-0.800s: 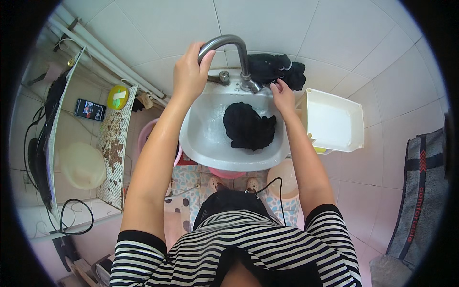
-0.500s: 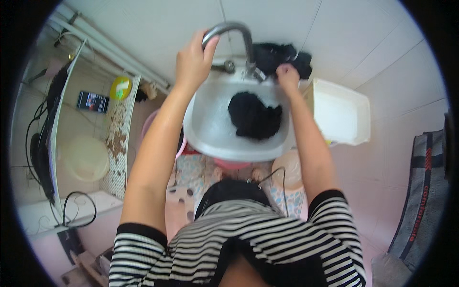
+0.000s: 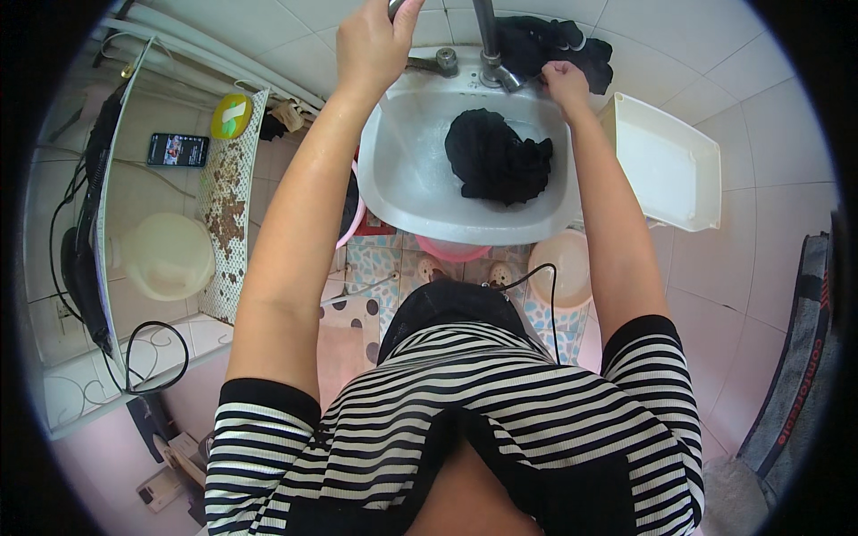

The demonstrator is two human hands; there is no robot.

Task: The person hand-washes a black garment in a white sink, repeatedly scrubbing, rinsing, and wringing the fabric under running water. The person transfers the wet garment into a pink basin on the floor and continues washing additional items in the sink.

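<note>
Head view: crumpled black cloth bundle (image 3: pixel 492 161) lying in a white rounded glossy sink (image 3: pixel 379 183).
Leftmost, a dark rectangular phone (image 3: pixel 179 150) shows near a round yellow-green dish (image 3: pixel 232 116). Next, the left hand (image 3: pixel 371 49) has its grip wrapped around a curved grey metal tap (image 3: pixel 485 31), whose top runs out of view. Water seems to glint beside the cloth, though its depth is hard to judge. Behind the sink sits a second black cloth bundle (image 3: pixel 541 45); so one bundle is already in the sink, the other outside, and anything further done or left doesn't show. Just beside it is the right hand (image 3: pixel 568 87), its grip narrow near the tap's base; whether it pinches anything, I couldn't say. Rightmost, a white rectangular plastic bin (image 3: pixel 657 165).
</note>
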